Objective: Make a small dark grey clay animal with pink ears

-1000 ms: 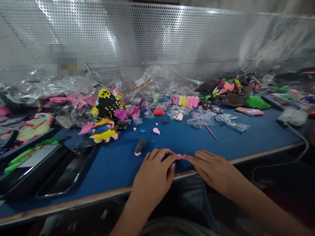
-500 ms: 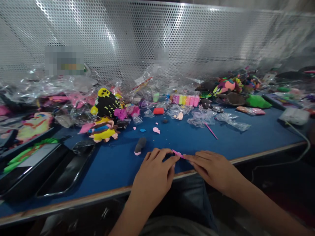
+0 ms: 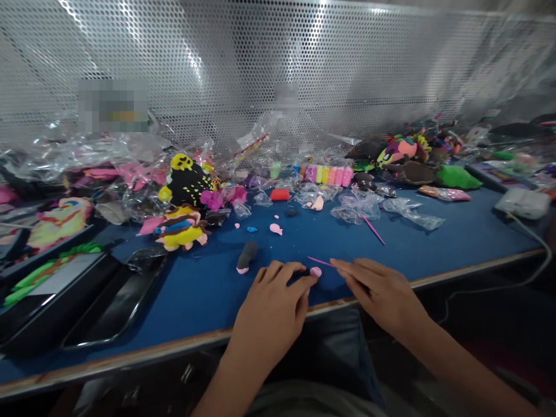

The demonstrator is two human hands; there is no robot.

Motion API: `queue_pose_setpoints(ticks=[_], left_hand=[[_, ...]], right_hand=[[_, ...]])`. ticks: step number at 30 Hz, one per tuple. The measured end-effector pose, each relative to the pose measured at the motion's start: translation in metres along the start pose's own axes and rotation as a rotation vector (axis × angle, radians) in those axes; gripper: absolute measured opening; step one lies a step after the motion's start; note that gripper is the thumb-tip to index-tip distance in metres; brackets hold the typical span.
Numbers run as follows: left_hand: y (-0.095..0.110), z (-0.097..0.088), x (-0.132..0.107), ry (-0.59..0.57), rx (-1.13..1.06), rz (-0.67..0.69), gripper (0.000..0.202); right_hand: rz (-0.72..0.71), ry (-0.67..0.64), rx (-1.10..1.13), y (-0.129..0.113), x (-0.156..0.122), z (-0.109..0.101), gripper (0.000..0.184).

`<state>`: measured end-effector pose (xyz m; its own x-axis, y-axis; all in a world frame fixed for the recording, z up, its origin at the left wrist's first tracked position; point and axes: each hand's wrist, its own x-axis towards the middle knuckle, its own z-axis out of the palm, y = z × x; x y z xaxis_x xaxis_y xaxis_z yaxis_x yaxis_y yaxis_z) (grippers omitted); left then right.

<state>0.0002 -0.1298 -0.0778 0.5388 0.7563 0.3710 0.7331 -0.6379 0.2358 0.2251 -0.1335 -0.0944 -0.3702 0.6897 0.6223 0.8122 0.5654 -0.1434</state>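
Both my hands rest on the blue table point(image 3: 434, 243) near its front edge. My left hand point(image 3: 271, 304) lies with fingers bent, its fingertips touching a small pink clay lump point(image 3: 315, 271). My right hand point(image 3: 377, 289) pinches a thin pink stick tool point(image 3: 320, 262) whose tip points left, just above the lump. A dark grey clay roll with a pink end point(image 3: 247, 258) lies just left of my left hand.
Clay figures, a black-and-yellow one point(image 3: 186, 182) and a yellow-brown one point(image 3: 181, 229), stand at back left among clear plastic bags. A row of coloured clay packs point(image 3: 328, 175), another pink stick point(image 3: 372, 230), black trays point(image 3: 65, 295) at left, a white box with cable point(image 3: 523, 202) at right.
My right hand has drawn slightly right with the stick, uncovering the pink lump between the hands. The left hand has stayed put.
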Motion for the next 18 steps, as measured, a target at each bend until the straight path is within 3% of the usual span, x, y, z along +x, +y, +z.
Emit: queue_pose_setpoints(ticks=[4, 9, 11, 18], left_hand=[[0.0016, -0.0017, 0.0027, -0.015, -0.076, -0.060, 0.032], [0.0033, -0.0020, 0.0055, -0.025, -0.099, -0.096, 0.027], [0.0034, -0.0017, 0.0049, -0.029, -0.074, -0.086, 0.031], [0.0041, -0.0008, 0.0027, -0.019, -0.019, -0.053, 0.038]], right_hand=[[-0.237, -0.104, -0.134, 0.0038, -0.0036, -0.0019, 0.034], [-0.218, -0.268, -0.106, 0.0050, 0.0007, -0.0085, 0.034], [-0.178, -0.242, -0.055, 0.0048, 0.0016, -0.0081, 0.033], [0.049, 0.050, 0.018, 0.0007, -0.0024, -0.0045, 0.029]])
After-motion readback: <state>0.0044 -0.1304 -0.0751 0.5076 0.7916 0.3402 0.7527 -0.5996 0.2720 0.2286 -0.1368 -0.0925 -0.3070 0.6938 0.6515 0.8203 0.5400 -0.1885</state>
